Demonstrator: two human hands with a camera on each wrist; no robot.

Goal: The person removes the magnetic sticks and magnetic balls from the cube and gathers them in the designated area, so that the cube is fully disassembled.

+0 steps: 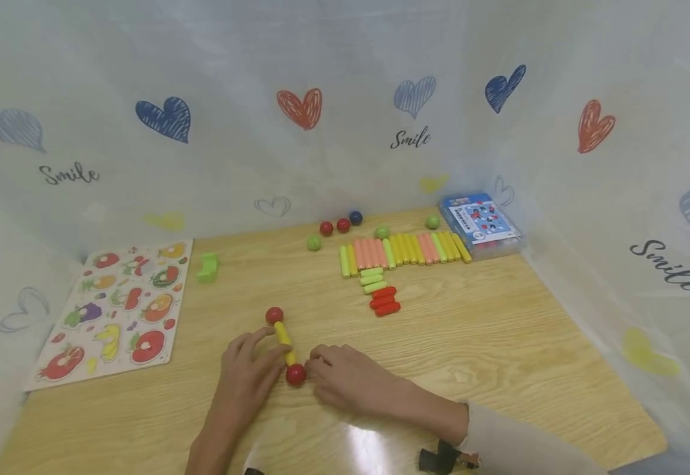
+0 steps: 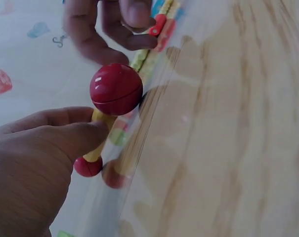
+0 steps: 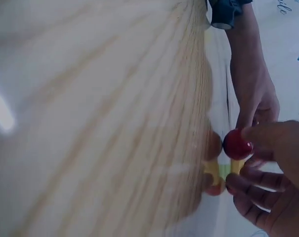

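A yellow rod (image 1: 283,335) with a red ball on each end lies slanted on the table. My left hand (image 1: 245,373) pinches the rod from the left; the left wrist view shows the thumb along the rod (image 2: 93,154). At the near end, the red ball (image 1: 296,375) sits beside the loosely bent fingers of my right hand (image 1: 351,379). A small gap shows between those fingers and the ball (image 2: 116,89) in the left wrist view. In the right wrist view the thumb overlaps the ball's edge (image 3: 236,144). The far red ball (image 1: 274,315) stands beyond the left fingertips.
Behind the hands lie a row of coloured rods (image 1: 407,251) and shorter red rods (image 1: 385,301). Several loose balls (image 1: 343,225) rest near the back wall. A boxed set (image 1: 481,224) stands back right; a fruit board (image 1: 116,310) and green block (image 1: 207,268) are left.
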